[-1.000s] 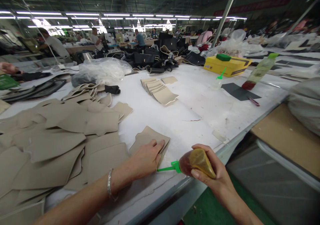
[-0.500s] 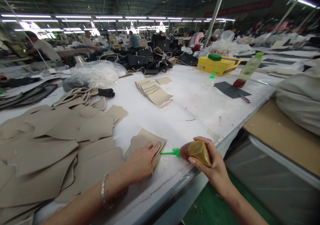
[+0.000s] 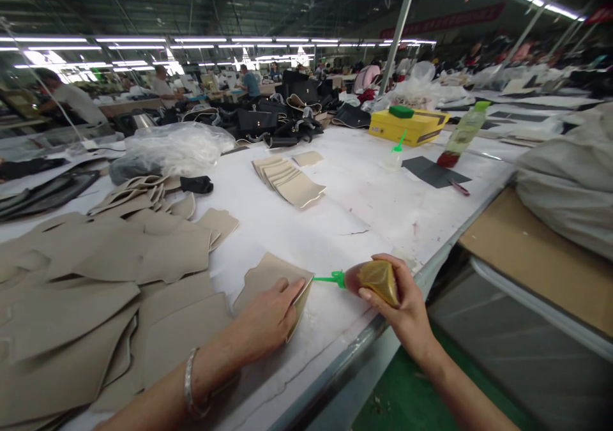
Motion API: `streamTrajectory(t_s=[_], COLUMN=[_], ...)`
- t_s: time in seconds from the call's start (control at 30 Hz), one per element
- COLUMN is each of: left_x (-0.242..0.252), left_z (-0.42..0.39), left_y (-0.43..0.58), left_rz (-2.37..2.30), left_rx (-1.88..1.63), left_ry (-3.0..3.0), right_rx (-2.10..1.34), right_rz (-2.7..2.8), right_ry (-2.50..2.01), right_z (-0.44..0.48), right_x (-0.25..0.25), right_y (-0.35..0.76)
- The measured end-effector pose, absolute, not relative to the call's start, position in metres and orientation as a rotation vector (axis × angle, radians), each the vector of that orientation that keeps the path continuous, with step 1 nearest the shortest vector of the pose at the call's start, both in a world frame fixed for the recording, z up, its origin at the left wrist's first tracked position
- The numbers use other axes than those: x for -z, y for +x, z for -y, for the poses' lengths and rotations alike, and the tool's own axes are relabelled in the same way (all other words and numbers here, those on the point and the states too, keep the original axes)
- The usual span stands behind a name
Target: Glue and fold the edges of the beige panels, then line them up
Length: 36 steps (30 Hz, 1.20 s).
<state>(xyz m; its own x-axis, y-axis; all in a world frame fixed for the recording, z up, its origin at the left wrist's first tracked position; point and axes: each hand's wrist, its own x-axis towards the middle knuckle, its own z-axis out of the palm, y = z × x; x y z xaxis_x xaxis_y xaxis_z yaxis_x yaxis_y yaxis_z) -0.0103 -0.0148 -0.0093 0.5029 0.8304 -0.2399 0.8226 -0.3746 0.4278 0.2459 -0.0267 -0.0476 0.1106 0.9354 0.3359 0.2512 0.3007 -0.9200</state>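
My left hand [image 3: 268,316] is closed on the near edge of a beige leather piece [image 3: 265,274], its fingers pressing on top with the edge lifted off the table. In my right hand [image 3: 409,313] is a squeeze bottle [image 3: 380,280] of amber-brown liquid, tipped on its side. The bottle's thin green nozzle [image 3: 330,279] points left, its tip at the right corner of the leather piece. Left of my left hand lies a large spread of beige leather pieces [image 3: 143,246], overlapping in loose layers.
A fanned stack of beige pieces [image 3: 292,182] lies farther up the white table [image 3: 354,207]. Beyond are a yellow box [image 3: 412,128], a small green-tipped bottle [image 3: 395,156], a tilted plastic bottle [image 3: 463,134], black bags [image 3: 261,121] and plastic wrap [image 3: 177,147]. People work behind.
The nozzle tip has moved along the leather piece's edge, away from me, up to its right corner. My left hand keeps its hold. The whole view has shifted slightly.
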Motion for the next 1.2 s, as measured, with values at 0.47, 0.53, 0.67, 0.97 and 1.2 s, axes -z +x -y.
streamTrajectory(t_s=[0.47, 0.53, 0.67, 0.97, 1.2], left_x=[0.007, 0.007, 0.007, 0.009, 0.007], left_z=[0.013, 0.013, 0.015, 0.015, 0.017], left_y=[-0.008, -0.007, -0.006, -0.007, -0.007], left_rz=[-1.351, -1.356, -1.374, -1.375, -1.379], left_rx=[-0.037, -0.037, -0.052, -0.068, -0.059], left_ry=[2.211, 2.205, 2.198, 2.208, 2.215], right_rx=[-0.603, -0.629, -0.661, -0.617, -0.884], right_rz=[1.461, 1.476, 1.448, 1.441, 1.399], right_ry=[-1.212, -1.218, -1.227, -1.274, -1.244], right_z=[0.030, 0.034, 0.035, 0.037, 0.047], right_x=[0.052, 0.052, 0.050, 0.050, 0.047], right_y=[0.249, 0.249, 0.248, 0.245, 0.240])
